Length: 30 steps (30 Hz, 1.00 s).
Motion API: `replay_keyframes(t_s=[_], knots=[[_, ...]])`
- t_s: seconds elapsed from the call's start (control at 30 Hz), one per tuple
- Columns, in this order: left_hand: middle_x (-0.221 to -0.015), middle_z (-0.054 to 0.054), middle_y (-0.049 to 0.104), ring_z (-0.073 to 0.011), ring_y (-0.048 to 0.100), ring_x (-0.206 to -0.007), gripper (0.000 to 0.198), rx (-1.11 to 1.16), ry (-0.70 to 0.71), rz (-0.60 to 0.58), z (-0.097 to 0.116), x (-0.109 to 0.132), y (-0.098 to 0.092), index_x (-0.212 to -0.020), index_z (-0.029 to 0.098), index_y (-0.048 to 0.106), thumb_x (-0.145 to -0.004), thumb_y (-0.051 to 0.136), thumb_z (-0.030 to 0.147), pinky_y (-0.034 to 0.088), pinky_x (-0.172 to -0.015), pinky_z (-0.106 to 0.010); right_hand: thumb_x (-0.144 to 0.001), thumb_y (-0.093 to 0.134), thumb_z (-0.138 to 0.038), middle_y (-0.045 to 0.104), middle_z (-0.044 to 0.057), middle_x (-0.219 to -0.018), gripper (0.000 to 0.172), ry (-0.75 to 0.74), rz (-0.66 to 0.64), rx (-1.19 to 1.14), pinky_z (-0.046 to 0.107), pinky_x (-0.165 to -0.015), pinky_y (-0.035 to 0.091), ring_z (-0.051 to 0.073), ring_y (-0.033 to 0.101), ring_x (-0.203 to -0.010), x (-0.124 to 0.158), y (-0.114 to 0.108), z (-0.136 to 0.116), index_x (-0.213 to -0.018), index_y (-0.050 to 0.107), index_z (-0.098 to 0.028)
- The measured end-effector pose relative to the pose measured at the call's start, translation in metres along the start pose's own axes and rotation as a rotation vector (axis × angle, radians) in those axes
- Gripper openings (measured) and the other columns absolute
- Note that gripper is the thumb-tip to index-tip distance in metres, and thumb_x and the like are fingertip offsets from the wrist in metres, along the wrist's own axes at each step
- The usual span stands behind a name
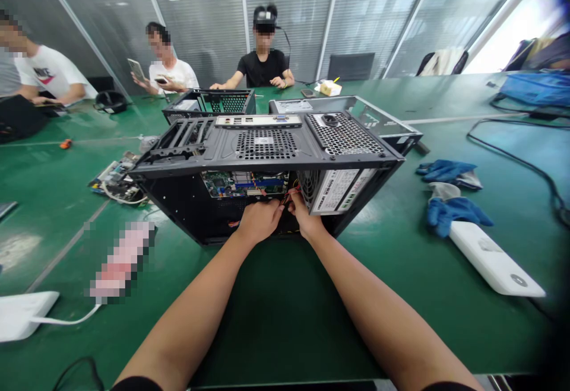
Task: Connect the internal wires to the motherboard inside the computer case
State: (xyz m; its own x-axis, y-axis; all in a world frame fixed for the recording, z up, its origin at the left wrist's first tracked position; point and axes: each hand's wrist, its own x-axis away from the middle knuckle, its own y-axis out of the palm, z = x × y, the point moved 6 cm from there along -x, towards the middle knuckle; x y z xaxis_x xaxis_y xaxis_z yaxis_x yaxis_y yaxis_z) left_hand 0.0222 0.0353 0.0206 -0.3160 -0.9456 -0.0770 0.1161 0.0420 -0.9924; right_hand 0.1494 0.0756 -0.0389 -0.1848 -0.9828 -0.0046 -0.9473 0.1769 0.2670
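Observation:
A black computer case [200, 153] stands on the green table with its open side toward me and its rear panel upward. Inside it, the motherboard [227, 183] shows at the upper left and a labelled power supply [342, 190] at the upper right. Both of my hands reach into the opening. My left hand [259, 220] is closed around thin coloured cables [285, 199] just below the board. Close beside it, by the power supply's fan, my right hand [301, 210] pinches the same bundle. The fingertips and the cable ends are partly hidden.
Left of the case lies a loose circuit board [118, 177]; nearer me are a pixelated phone [122, 263] and a white power bank [27, 314]. Blue gloves [458, 210] and another white power bank [494, 257] lie right. Behind stand other case parts [378, 118]; several people sit beyond.

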Motion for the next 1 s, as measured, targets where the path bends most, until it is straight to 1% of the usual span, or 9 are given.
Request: replay_keyframes(t_s=[0.27,0.47,0.6,0.73,0.87,1.0], knots=[[-0.091,-0.013,0.073,-0.0278,0.071,-0.088,0.035,-0.056,0.01,0.015,-0.0018,-0.0009,-0.0027,-0.105,0.017,0.063,-0.101,0.035,0.038,0.053,-0.074,-0.037,-0.067,0.07,-0.061,0.056,-0.004,-0.073,0.045,-0.018,0.011,0.022,0.025,-0.053,0.041,0.007,0.044,-0.053,-0.0034,-0.0015,0.0037,-0.083,0.058,-0.021],[-0.089,-0.013,0.073,-0.0272,0.071,-0.088,0.034,-0.081,-0.007,0.047,-0.0029,-0.0015,-0.0034,-0.104,0.017,0.064,-0.1,0.036,0.037,0.054,-0.075,-0.036,-0.065,0.069,-0.063,0.059,-0.002,-0.077,0.049,-0.003,0.008,0.003,0.024,-0.051,0.04,0.007,0.045,-0.054,-0.0014,0.0007,0.0008,-0.085,0.058,-0.021],[-0.091,-0.012,0.073,-0.0259,0.071,-0.087,0.036,-0.073,0.006,0.033,-0.0037,-0.0018,-0.0028,-0.104,0.017,0.065,-0.101,0.036,0.038,0.053,-0.077,-0.036,-0.062,0.07,-0.064,0.06,-0.001,-0.079,0.051,0.009,0.027,-0.003,0.024,-0.051,0.039,0.008,0.046,-0.057,-0.0004,0.0008,0.0008,-0.085,0.058,-0.02],[-0.092,-0.011,0.073,-0.0257,0.07,-0.089,0.034,-0.073,0.042,0.047,-0.0051,-0.0023,-0.0047,-0.103,0.019,0.064,-0.1,0.036,0.037,0.052,-0.077,-0.034,-0.061,0.07,-0.064,0.059,-0.002,-0.075,0.051,0.016,0.043,-0.001,0.025,-0.051,0.039,0.007,0.044,-0.053,0.0009,0.0015,-0.0002,-0.084,0.058,-0.02],[-0.093,-0.011,0.073,-0.0256,0.07,-0.09,0.034,-0.061,0.066,0.047,-0.006,-0.0024,-0.004,-0.103,0.019,0.063,-0.1,0.035,0.037,0.051,-0.077,-0.034,-0.061,0.071,-0.065,0.06,-0.003,-0.075,0.052,0.007,0.052,-0.012,0.025,-0.052,0.04,0.007,0.044,-0.053,0.002,0.002,-0.0017,-0.083,0.057,-0.021],[-0.095,-0.011,0.073,-0.0256,0.07,-0.092,0.036,-0.012,0.06,0.023,-0.0068,-0.0019,-0.0008,-0.104,0.019,0.062,-0.101,0.032,0.039,0.051,-0.078,-0.035,-0.063,0.07,-0.064,0.059,-0.003,-0.074,0.049,-0.004,0.053,0.004,0.025,-0.053,0.041,0.007,0.045,-0.053,0.0017,0.0014,-0.0007,-0.081,0.055,-0.021]])
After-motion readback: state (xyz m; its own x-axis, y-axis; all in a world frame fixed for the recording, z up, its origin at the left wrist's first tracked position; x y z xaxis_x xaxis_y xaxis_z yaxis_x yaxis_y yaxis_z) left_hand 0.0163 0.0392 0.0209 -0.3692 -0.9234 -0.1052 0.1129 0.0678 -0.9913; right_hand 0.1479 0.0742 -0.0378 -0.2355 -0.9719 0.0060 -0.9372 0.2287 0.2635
